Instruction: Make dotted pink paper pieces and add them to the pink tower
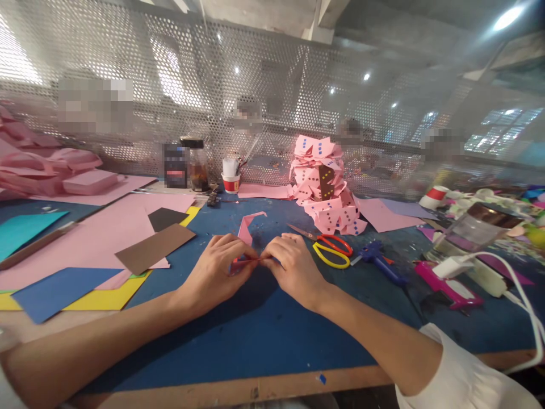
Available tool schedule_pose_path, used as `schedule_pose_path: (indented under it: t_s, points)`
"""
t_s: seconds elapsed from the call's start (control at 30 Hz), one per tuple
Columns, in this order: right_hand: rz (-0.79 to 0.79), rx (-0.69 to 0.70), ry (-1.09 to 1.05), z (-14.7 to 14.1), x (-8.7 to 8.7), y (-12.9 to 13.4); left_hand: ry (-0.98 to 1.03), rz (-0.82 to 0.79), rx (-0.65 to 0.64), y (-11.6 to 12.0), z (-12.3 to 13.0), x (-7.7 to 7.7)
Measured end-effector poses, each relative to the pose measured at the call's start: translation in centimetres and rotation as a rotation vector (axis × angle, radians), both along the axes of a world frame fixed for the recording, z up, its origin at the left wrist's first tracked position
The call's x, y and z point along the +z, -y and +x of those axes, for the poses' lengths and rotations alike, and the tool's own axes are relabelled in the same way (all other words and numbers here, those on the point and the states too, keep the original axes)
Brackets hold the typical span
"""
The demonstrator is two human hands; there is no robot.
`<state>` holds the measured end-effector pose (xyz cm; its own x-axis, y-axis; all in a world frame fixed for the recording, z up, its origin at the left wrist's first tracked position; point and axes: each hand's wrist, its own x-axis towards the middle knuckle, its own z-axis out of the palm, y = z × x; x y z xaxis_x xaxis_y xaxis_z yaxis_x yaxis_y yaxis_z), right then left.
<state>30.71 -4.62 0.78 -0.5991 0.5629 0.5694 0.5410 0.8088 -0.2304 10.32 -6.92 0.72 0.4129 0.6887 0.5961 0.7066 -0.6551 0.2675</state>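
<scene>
- L hand (221, 270) + R hand (293, 264) both closed, fingertips pinching pink paper strip (246, 231) over surface (238, 358), back from front edge.
- Scissors (333, 259) just beyond R hand; glue gun (377, 258) next, twd R edge.
- Pink paper stack (323, 184) nr back edge.
- Brown card (155, 249) + blue card (63, 289) twd L edge.
- Lidded jar (464, 230) nr R edge.

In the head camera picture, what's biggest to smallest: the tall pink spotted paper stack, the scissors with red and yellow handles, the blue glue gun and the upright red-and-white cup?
1. Pink spotted paper stack
2. Scissors and blue glue gun: too alike to rank
3. Upright red-and-white cup, though it stands farther back
</scene>
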Motion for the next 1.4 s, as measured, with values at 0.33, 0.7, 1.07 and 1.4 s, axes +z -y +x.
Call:
schedule_pose_path:
  t_s: [0.33, 0.7, 1.07, 1.4]
  points:
    - [-0.030, -0.027, -0.006, 0.1, 0.0, -0.2, 0.004, -0.004, 0.001, -0.1, 0.0, 0.2]
    - [-0.062, -0.016, -0.026, 0.2, -0.1, -0.6, 0.025, 0.008, 0.003, -0.3, -0.1, -0.1]
    - [-0.114, -0.029, -0.064, 0.6, -0.6, -1.7, 0.144, -0.092, -0.010, -0.7, -1.4, 1.1]
    - [-0.042, -0.152, -0.093, 0.7, -0.3, -1.4, 0.119, 0.051, -0.008, -2.3, -1.7, -0.2]
